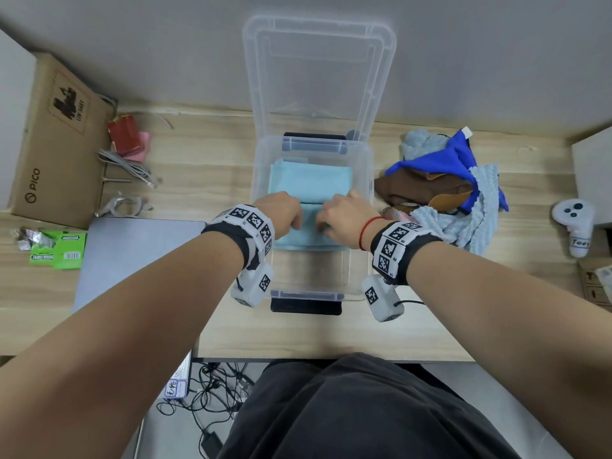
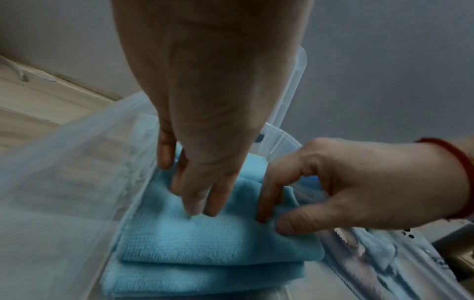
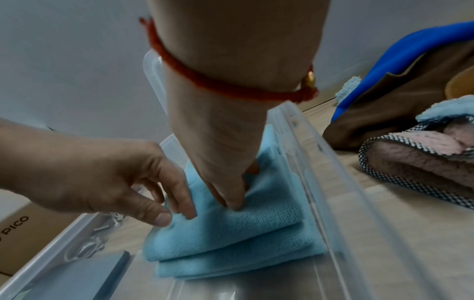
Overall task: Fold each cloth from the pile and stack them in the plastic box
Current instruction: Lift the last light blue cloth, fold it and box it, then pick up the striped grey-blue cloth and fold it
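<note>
A clear plastic box [image 1: 370, 167] stands mid-table, and its lid [image 1: 318, 61] leans on the wall behind. Inside lies a folded light blue cloth [image 1: 311, 180] in stacked layers [image 2: 205, 243] [image 3: 243, 233]. Both hands reach into the box. My left hand [image 1: 281, 210] [image 2: 202, 192] [image 3: 177, 215] presses its fairly straight fingers onto the top fold. My right hand [image 1: 344, 217] [image 2: 273, 220] [image 3: 231, 186] pinches the top layer between thumb and index finger. The pile of cloths [image 1: 447, 180] [image 3: 410, 101] lies right of the box: royal blue, brown, fluffy pale blue and checked-edged pieces.
A cardboard PICO box [image 1: 49, 144] stands at the left, with cables [image 1: 132, 167] and a red packet [image 1: 122, 134] beside it. A grey laptop [image 1: 132, 253] and green packets [image 1: 59, 250] lie front left. A white controller [image 1: 574, 223] and a white box [image 1: 592, 167] are far right.
</note>
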Available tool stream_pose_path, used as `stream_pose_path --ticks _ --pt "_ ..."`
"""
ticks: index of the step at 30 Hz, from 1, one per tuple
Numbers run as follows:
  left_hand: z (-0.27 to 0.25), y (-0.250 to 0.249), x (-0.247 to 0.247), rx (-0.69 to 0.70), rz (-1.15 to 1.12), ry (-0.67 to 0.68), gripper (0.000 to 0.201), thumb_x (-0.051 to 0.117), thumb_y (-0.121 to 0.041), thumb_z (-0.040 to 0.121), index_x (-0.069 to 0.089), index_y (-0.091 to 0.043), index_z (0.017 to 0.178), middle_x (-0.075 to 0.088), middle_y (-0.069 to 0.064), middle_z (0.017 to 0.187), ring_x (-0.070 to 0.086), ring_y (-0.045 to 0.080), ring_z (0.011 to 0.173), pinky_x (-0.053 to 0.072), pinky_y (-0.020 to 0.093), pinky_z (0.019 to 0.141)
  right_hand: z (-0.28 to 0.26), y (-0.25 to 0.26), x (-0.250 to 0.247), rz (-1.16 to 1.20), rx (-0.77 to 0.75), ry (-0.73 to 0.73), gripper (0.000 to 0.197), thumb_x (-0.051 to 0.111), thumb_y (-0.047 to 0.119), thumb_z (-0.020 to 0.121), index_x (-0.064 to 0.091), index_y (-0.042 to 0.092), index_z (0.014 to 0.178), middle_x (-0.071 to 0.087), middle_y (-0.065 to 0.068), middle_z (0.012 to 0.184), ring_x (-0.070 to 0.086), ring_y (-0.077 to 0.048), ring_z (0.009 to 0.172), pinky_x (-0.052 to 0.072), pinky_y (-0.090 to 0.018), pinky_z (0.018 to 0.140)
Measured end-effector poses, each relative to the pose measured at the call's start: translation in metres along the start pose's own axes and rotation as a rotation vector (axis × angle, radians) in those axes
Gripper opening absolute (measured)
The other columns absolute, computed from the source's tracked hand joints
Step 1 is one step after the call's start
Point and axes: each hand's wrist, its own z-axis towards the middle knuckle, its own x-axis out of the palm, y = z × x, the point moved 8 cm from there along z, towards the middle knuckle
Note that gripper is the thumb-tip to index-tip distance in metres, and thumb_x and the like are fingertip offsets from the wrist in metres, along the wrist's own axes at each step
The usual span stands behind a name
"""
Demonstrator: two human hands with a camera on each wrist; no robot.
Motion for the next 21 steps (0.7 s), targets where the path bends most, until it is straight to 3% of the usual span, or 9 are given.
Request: stream_pose_path --ticks 4,7,10,13,17,21 --pt "-0.003 0.003 0.004 -0.069 0.169 0.062 0.040 0.055 0.000 0.090 0.063 -0.023 0.122 0.059 0.004 0.124 0.062 0.027 0.105 0.053 0.036 0.085 -0.007 -0.010 0.010 -0.104 0.057 0.107 0.023 0.055 0.020 0.086 0.070 0.033 0.098 0.069 0.010 0.096 0.057 -0.019 0.098 0.027 -0.036 0.081" --pt "-0.003 0.002 -0.005 -0.100 0.197 0.067 0.039 0.056 0.000 0.090 0.062 -0.020 0.123 0.058 0.005 0.123 0.062 0.027 0.104 0.053 0.034 0.081 -0.016 -0.020 0.003 -0.209 0.081 0.130 0.022 0.052 0.017 0.085 0.069 0.029 0.094 0.068 0.008 0.088 0.056 -0.019 0.092 0.029 -0.037 0.083" --pt "-0.004 -0.001 -0.021 -0.118 0.154 0.002 0.032 0.058 -0.004 0.088 0.067 -0.022 0.112 0.061 0.004 0.115 0.064 0.027 0.096 0.055 0.036 0.080 -0.024 -0.028 -0.016 -0.157 0.088 0.015 0.025 0.049 0.018 0.086 0.070 0.029 0.092 0.068 0.008 0.086 0.055 -0.019 0.089 0.027 -0.037 0.082" --pt "-0.002 -0.016 -0.049 -0.106 0.070 -0.094 0.027 0.055 -0.008 0.088 0.070 -0.026 0.101 0.066 0.000 0.109 0.064 0.024 0.094 0.055 0.036 0.081 -0.038 -0.042 -0.044 -0.017 0.109 -0.110 0.027 0.046 0.021 0.090 0.070 0.031 0.099 0.067 0.007 0.096 0.054 -0.020 0.099 0.029 -0.039 0.086" --pt "0.013 -0.061 -0.090 -0.025 -0.011 -0.221 0.023 0.052 -0.017 0.090 0.072 -0.026 0.097 0.068 -0.007 0.104 0.063 0.019 0.093 0.053 0.033 0.081 -0.070 -0.090 -0.072 0.147 0.247 -0.253 0.026 0.046 0.021 0.088 0.069 0.029 0.099 0.068 0.002 0.101 0.056 -0.024 0.099 0.037 -0.040 0.090" --pt "0.029 -0.111 -0.116 0.028 -0.119 -0.320 0.018 0.054 -0.021 0.088 0.070 -0.027 0.091 0.066 -0.006 0.091 0.058 0.015 0.082 0.047 0.028 0.073 -0.106 -0.153 -0.070 0.296 0.489 -0.336 0.024 0.046 0.018 0.086 0.066 0.028 0.095 0.068 -0.001 0.092 0.062 -0.027 0.087 0.049 -0.034 0.071"
